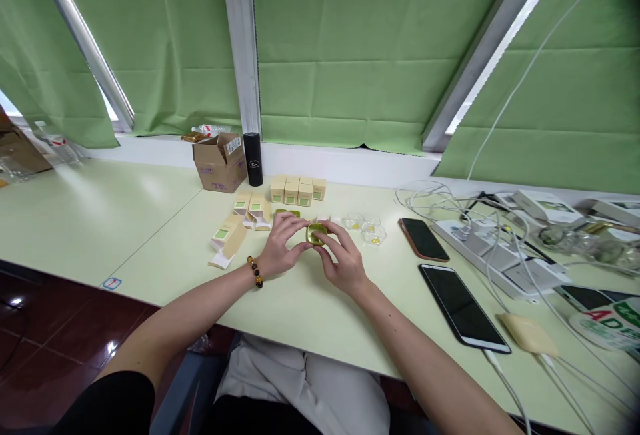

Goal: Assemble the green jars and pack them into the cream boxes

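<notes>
A pale green surface (pixel 125 222) is seen from above, set along a window hung with green curtains (pixel 350 55). Near the middle of the surface, at its near side, a small green jar (pixel 316 233) is held between two bare hands. The left hand (pixel 283 245), with a beaded bracelet (pixel 256 272) worn at its wrist, is closed on the jar's left side. The right hand (pixel 343 258) is closed on its right side, so each grip is clamped on the jar by the fingertips. Whether the jar touches the surface cannot be told. Behind the hands, a row of cream boxes (pixel 297 190) is stood upright. Several flat cream boxes (pixel 227 238) are laid to the left of the hands, some with flaps open. A few clear plastic cups (pixel 373 235) are set just to the right of the hands. Farther back, an open cardboard carton (pixel 220 165) and a black cylinder (pixel 253 158) are placed side by side against the sill. To the right, well apart from the hands, two dark-screened phones (pixel 463 305) are laid flat near a white power strip (pixel 495 258) tangled with cables.
</notes>
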A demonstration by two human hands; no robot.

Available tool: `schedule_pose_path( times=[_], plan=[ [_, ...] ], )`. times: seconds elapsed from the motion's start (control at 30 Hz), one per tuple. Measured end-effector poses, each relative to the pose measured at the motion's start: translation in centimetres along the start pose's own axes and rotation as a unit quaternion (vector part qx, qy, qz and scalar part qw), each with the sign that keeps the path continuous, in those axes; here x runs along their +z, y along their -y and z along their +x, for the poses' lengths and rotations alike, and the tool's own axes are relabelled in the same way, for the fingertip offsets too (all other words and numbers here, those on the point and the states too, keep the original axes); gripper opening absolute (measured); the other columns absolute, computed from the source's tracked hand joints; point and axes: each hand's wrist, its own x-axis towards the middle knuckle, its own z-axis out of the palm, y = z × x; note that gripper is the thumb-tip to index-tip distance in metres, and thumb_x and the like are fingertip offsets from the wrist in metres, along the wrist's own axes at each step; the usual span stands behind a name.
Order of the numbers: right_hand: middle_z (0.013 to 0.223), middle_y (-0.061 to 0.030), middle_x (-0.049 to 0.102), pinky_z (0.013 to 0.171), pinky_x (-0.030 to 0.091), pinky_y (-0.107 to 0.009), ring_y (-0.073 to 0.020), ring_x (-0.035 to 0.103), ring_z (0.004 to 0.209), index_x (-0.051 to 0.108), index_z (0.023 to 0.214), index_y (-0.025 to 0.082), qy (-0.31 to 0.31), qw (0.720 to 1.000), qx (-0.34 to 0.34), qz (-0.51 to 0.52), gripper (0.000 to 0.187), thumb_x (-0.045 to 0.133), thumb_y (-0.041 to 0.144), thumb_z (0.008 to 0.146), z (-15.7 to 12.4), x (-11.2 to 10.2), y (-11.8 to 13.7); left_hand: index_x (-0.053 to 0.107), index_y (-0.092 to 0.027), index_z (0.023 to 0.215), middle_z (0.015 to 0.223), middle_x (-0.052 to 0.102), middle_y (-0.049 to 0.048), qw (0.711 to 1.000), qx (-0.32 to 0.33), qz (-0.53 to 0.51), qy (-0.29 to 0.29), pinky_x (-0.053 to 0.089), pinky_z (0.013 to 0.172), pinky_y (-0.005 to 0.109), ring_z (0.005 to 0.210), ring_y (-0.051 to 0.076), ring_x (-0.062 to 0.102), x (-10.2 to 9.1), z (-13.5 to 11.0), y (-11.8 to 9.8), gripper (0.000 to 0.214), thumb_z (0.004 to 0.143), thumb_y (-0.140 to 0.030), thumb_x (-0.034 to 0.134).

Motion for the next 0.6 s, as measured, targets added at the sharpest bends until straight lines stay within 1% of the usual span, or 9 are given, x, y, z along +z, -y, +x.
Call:
schedule_pose_path(
  times=[0.1,0.17,0.3,0.37,0.43,0.47,0.53,0.6],
  plan=[
    [0.138,-0.0174,0.059,0.094,0.061,-0.053,-0.0316,0.063,0.123,0.062,0.133,0.026,0.004,1.000,-0.005,0.000,0.038,0.057,0.013,0.097,0.02,-0.01,-0.20,0.066,-0.024,0.132,0.118,0.071,0.0119,1.000,0.001,-0.002,0.002,0.047,0.105,0.054,0.121,0.030,0.050,0.05,-0.06,0.03,0.042,0.091,-0.032,0.073],
    [0.137,-0.0170,0.060,0.095,0.061,-0.053,-0.0317,0.063,0.124,0.062,0.134,0.027,0.006,1.000,-0.002,0.002,0.038,0.056,0.014,0.098,0.09,-0.03,-0.20,0.066,-0.024,0.132,0.119,0.070,0.0118,1.000,-0.009,-0.008,0.006,0.047,0.104,0.054,0.121,0.030,0.050,0.09,-0.12,0.10,0.042,0.091,-0.032,0.073],
    [0.139,-0.0164,0.061,0.104,0.058,-0.056,-0.0314,0.060,0.131,0.049,0.146,0.027,-0.009,1.000,0.025,0.016,0.051,0.059,0.015,0.098,0.23,-0.01,0.06,0.068,-0.024,0.130,0.117,0.071,0.0120,0.998,-0.052,-0.025,0.014,0.047,0.105,0.054,0.122,0.030,0.050,0.26,-0.27,0.39,0.040,0.092,-0.036,0.072],
    [0.141,-0.0167,0.061,0.101,0.060,-0.054,-0.0316,0.059,0.133,0.045,0.149,0.026,-0.026,0.998,0.045,0.025,0.055,0.062,0.017,0.097,0.24,0.03,0.19,0.070,-0.023,0.126,0.113,0.071,0.0126,0.996,-0.082,-0.036,0.018,0.047,0.105,0.054,0.122,0.031,0.050,0.39,-0.29,0.51,0.037,0.093,-0.040,0.070],
    [0.142,-0.0169,0.060,0.096,0.062,-0.052,-0.0320,0.059,0.133,0.045,0.148,0.027,-0.034,0.997,0.054,0.032,0.055,0.064,0.020,0.097,0.21,0.05,0.29,0.072,-0.021,0.120,0.110,0.070,0.0136,0.991,-0.120,-0.052,0.020,0.049,0.101,0.052,0.120,0.030,0.052,0.50,-0.23,0.55,0.036,0.095,-0.047,0.066],
    [0.143,-0.0169,0.060,0.096,0.062,-0.052,-0.0322,0.058,0.134,0.045,0.148,0.027,-0.034,0.997,0.054,0.033,0.056,0.064,0.021,0.096,0.19,0.04,0.33,0.073,-0.020,0.115,0.109,0.069,0.0141,0.988,-0.140,-0.062,0.020,0.051,0.099,0.050,0.118,0.030,0.053,0.52,-0.17,0.54,0.037,0.096,-0.050,0.063],
    [0.143,-0.0167,0.059,0.102,0.059,-0.055,-0.0325,0.057,0.135,0.044,0.149,0.027,-0.021,0.998,0.042,0.031,0.058,0.065,0.021,0.096,0.14,0.02,0.38,0.073,-0.018,0.101,0.106,0.066,0.0141,0.981,-0.176,-0.080,0.020,0.051,0.095,0.046,0.113,0.028,0.055,0.51,-0.04,0.45,0.042,0.099,-0.055,0.055],
    [0.144,-0.0163,0.059,0.108,0.055,-0.057,-0.0322,0.056,0.137,0.041,0.152,0.027,-0.002,0.999,0.027,0.023,0.061,0.064,0.020,0.096,0.06,0.02,0.38,0.070,-0.017,0.086,0.101,0.063,0.0127,0.975,-0.201,-0.096,0.025,0.050,0.095,0.043,0.108,0.026,0.055,0.46,0.06,0.30,0.050,0.101,-0.058,0.047]
  ],
)
